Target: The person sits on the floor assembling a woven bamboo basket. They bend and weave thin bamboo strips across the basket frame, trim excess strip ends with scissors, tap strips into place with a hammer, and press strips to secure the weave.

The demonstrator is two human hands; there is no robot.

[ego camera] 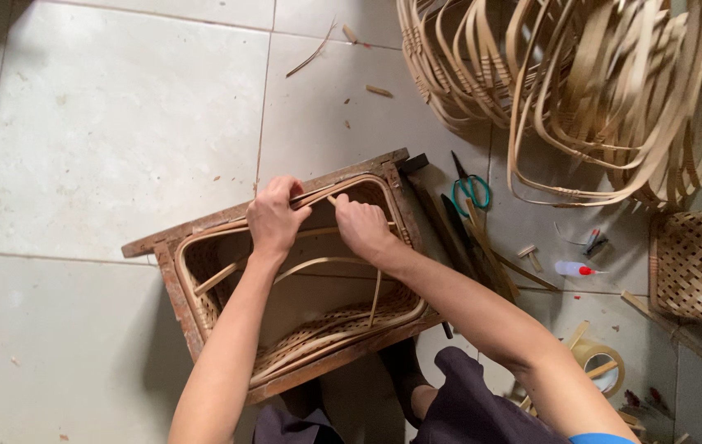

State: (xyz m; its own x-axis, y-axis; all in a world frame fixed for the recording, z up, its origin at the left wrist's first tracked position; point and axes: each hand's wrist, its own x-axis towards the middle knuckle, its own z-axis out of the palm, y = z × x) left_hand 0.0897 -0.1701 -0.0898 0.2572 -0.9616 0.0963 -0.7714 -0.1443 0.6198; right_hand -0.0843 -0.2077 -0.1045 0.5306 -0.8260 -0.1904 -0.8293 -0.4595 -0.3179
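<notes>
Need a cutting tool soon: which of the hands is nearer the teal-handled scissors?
Right. The right hand grips the basket rim on the side toward the scissors; the left hand holds the rim farther away, beyond the right.

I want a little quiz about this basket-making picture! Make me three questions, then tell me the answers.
1. True or false: both hands grip the far rim of the woven bamboo basket that sits inside the rectangular wooden frame.
2. Which handle colour do the scissors on the tiled floor have: A red, B teal, C yellow?
3. Fill in: the small white squeeze bottle has a ___ cap.

Key:
1. True: the left hand and right hand both pinch the rim strip.
2. B.
3. Red.
</notes>
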